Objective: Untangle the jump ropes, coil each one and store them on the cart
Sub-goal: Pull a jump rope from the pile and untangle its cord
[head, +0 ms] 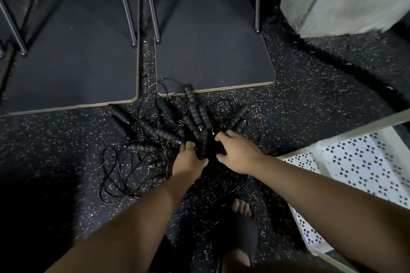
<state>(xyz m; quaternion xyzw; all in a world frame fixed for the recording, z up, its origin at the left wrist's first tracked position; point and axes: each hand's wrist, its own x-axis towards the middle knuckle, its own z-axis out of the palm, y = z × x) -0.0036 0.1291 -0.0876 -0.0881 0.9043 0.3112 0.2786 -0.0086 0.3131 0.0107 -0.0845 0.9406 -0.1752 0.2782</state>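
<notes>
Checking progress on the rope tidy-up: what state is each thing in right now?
jump ropes, tangled in one heap on the floor, none coiled
left hand, grips a handle in the heap
right hand, on the tangle, grip unclear
cart, visible shelf holds no rope

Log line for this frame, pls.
left hand grips a handle | right hand on jump ropes, grip unclear | jump ropes tangled on floor

jump ropes (177, 126) | black ribbed handles, thin cords | tangled heap | on floor (310, 106)
</notes>
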